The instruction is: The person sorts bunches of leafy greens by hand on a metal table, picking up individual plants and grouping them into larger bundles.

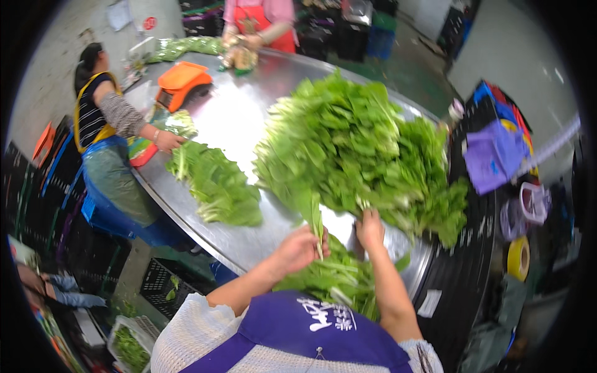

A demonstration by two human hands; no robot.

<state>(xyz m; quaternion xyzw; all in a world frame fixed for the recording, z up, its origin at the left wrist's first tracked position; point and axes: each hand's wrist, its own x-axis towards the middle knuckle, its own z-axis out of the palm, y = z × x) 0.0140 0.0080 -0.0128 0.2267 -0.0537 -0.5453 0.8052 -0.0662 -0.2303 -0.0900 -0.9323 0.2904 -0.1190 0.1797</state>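
Note:
My left hand (301,249) holds a single leafy green stalk (315,219) upright, its pale stem end pointing down toward me. At the near edge of the large heap of leafy greens (345,140), my right hand (371,228) grips the pale base of a stalk or small bunch (363,203); its leaves merge with the heap. Between my forearms, against my purple apron (298,321), lies a looser pile of greens (331,275). A flatter row of greens (224,186) is spread on the steel table (233,107) to the left.
Left, a co-worker's hand (168,141) touches the row's far end, near an orange scale (182,84). Another person (263,28) handles packed bags across the table. Purple bags (496,156) and yellow tape (517,259) lie right. A black crate (165,289) sits on the floor at left.

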